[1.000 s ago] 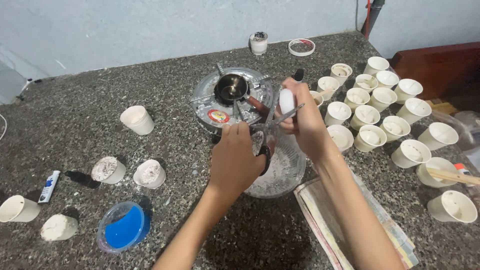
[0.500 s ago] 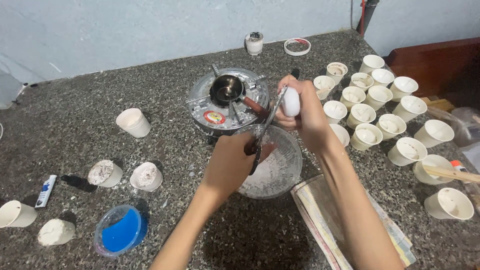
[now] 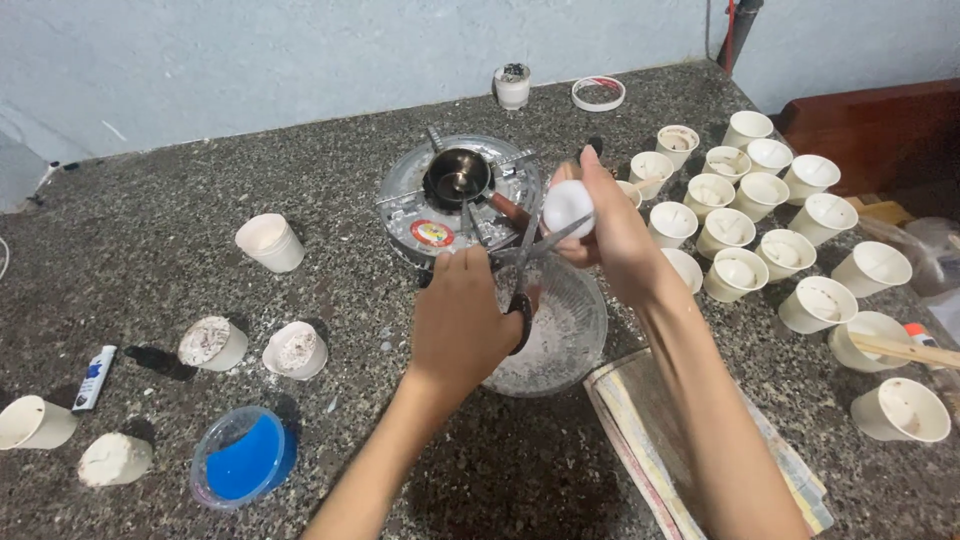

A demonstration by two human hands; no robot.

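White ball (image 3: 568,208) sitting pinched in right hand (image 3: 615,235); left hand (image 3: 462,325) closing scissors (image 3: 525,265) w/ firm grip. Best cutting slowly, fingers clear, over bowl (image 3: 585,330).

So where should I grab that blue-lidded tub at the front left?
Grip the blue-lidded tub by its clear round side wall, coming from above with fingers on opposite sides. It sits upright with open counter around it, and the flat lid offers no handle.
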